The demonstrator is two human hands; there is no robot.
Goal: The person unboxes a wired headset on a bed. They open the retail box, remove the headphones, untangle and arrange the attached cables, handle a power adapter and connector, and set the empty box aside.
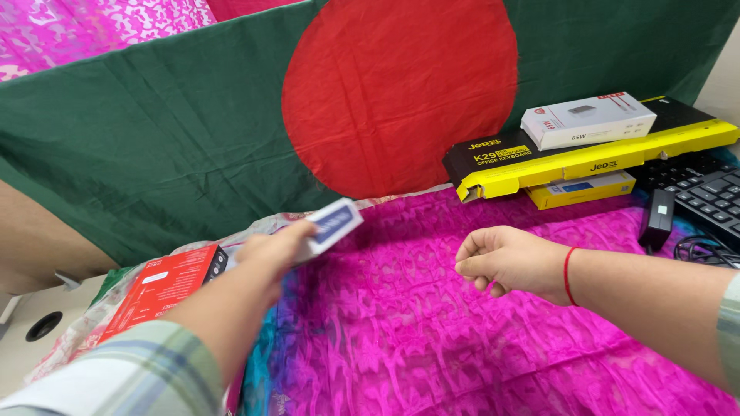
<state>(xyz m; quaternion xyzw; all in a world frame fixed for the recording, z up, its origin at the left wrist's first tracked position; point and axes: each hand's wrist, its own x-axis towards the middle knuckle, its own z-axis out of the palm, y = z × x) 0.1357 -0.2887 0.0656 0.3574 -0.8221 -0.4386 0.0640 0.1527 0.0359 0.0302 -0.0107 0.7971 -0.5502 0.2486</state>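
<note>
Two cloths dominated: a green flag with a red disc [401, 92] hung behind the table, and a crinkled magenta cloth [462, 347] covered it. Along the far right edge lay a long black-and-yellow box [539, 166] under a white carton [586, 119], beside a black keyboard [709, 192]. A red box [166, 289] sat near the left edge. The left hand [274, 250] pinched a small blue-and-white box [333, 225]; the right hand [512, 260] hovered loosely curled, holding nothing.

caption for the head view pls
Left hand holds a small blue-and-white box over pink cloth; right hand loosely curled.
</note>
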